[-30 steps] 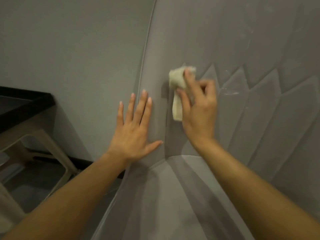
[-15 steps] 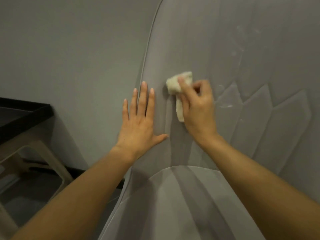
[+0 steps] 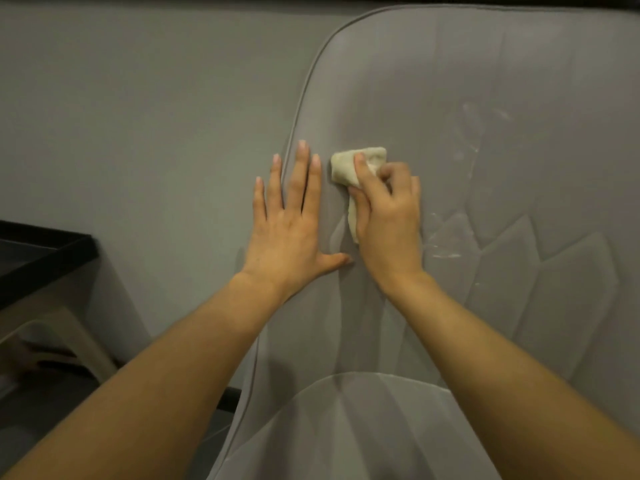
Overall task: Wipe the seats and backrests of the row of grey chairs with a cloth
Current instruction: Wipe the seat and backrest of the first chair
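Note:
A grey padded chair fills the right of the view, its backrest [image 3: 485, 116] upright and its seat [image 3: 363, 427] at the bottom. My right hand [image 3: 388, 223] grips a small cream cloth [image 3: 349, 164] and presses it against the backrest near its left edge. My left hand [image 3: 291, 226] lies flat beside it, fingers straight, across the piped left edge of the backrest. White smears [image 3: 446, 244] mark the quilted panels to the right of the cloth.
A grey wall [image 3: 138, 116] stands behind the chair on the left. A black-edged table [image 3: 45, 261] with pale legs sits at the lower left, with dark floor under it.
The view has tilted up, so the top of the backrest now shows. My two hands have drawn closer together, and the cloth sits nearer the backrest's left edge.

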The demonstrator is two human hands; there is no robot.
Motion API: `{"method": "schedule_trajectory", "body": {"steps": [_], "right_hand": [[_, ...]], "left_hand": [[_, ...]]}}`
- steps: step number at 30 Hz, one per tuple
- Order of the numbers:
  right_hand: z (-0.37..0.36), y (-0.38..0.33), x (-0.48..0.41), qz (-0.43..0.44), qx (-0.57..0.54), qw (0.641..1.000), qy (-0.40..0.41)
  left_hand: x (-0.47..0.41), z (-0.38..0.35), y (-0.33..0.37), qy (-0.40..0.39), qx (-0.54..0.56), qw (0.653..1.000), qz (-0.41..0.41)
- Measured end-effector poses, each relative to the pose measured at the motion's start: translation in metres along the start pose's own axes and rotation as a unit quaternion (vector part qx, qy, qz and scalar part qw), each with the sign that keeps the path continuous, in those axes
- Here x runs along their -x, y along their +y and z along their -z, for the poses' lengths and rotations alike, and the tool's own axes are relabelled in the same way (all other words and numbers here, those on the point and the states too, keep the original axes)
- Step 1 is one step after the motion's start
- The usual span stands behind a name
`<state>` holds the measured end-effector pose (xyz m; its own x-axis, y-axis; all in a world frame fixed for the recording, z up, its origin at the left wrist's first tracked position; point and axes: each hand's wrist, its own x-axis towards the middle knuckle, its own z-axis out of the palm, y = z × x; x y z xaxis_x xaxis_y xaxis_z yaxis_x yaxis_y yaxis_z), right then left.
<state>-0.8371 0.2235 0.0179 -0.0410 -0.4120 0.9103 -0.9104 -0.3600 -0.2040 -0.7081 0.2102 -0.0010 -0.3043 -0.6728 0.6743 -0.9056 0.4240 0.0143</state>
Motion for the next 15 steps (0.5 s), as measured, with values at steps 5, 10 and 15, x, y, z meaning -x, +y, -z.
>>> {"method": "schedule_trajectory", "body": {"steps": [5, 10, 15], "right_hand": [[0.02, -0.005, -0.037, -0.023, -0.074, 0.997, 0.0], [0.023, -0.007, -0.125, -0.042, 0.04, 0.997, 0.044], [0.006, -0.003, -0.091, -0.004, 0.099, 0.995, 0.007]], "left_hand": [[-0.016, 0.007, 0.002, 0.0, -0.014, 1.0, 0.012], [-0.04, 0.009, 0.011, 0.024, -0.009, 0.999, 0.026], [-0.04, 0.003, 0.008, 0.044, -0.024, 0.999, 0.018]]}}
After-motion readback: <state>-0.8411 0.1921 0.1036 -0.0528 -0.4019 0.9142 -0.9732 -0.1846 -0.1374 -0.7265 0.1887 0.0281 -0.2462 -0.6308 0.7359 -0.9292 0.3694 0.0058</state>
